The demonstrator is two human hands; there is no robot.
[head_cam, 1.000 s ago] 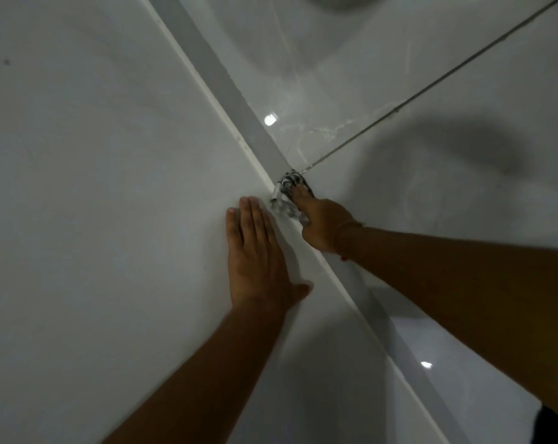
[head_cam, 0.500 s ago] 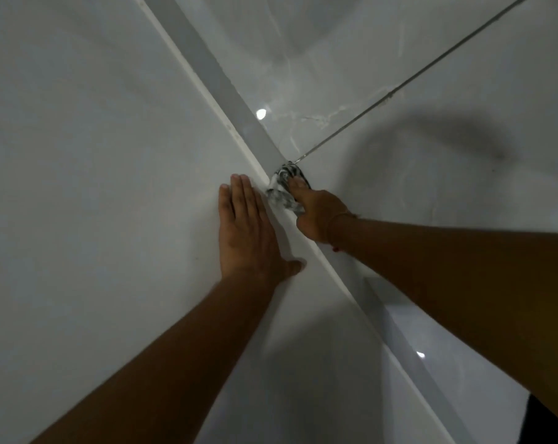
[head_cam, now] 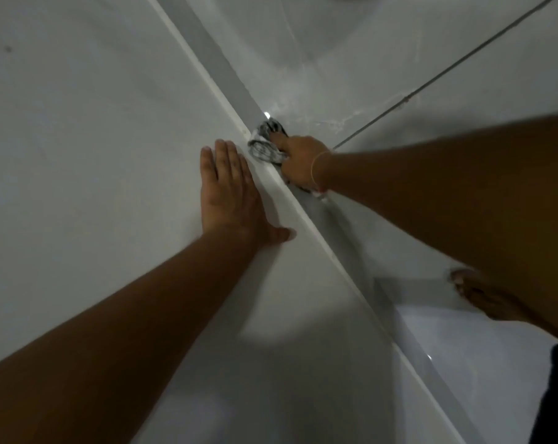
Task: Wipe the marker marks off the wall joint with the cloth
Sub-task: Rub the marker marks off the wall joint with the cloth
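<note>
A right hand (head_cam: pixel 301 160) presses a bunched cloth (head_cam: pixel 266 145) against the wall joint (head_cam: pixel 226 78), fingers clenched around it; the left hand (head_cam: pixel 229 193) lies flat on the wall (head_cam: pixel 79 139), fingers together.

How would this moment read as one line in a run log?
left hand: flat on wall | right hand: pressing cloth on joint | marks: not discernible

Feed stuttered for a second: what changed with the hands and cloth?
Little changed. The right hand kept the cloth bunched against the wall joint, shifting only slightly along it. The left hand stayed flat on the wall. Nothing was released.
</note>
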